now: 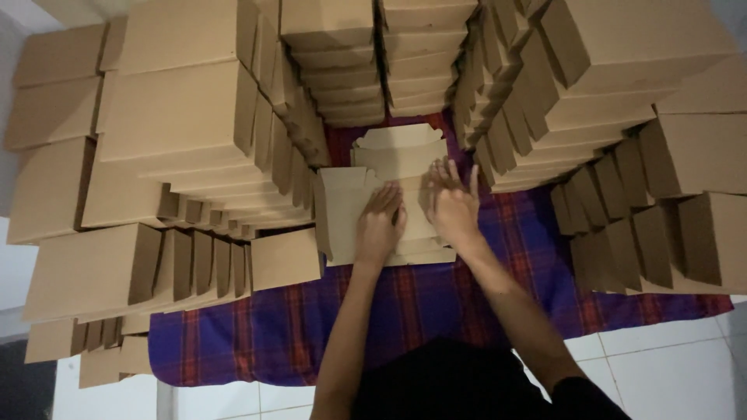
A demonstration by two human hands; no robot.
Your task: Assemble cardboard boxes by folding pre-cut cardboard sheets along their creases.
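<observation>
A: How far along does the work look?

B: Well along, by the look of it. Finished brown cardboard boxes are stacked on three sides: a tall stack on the left (179,117), two columns at the back (381,62), and leaning rows on the right (622,140). What remains in hand is a small pile of flat, die-cut brown cardboard box blanks (389,194) lying in the middle, just ahead of the person. The top blank is still flat, with no side visibly raised, so its folding seems barely begun.

A: And the hands?

B: The left hand (380,225) lies palm down on the top blank, fingers together, pressing rather than gripping. The right hand (453,204) rests beside it with its fingers spread flat on the same sheet. Neither hand closes around anything; both are open and touching the cardboard.

A: How many blanks are left?

B: Several edges show at the near side of the pile, but the count cannot be told.

A: What do they lie on?

B: A blue and red plaid cloth (436,311) spread over a floor of pale square tiles (669,365), which shows at the near edge. The light is dim, and the stacks hide the rest of the room.
</observation>
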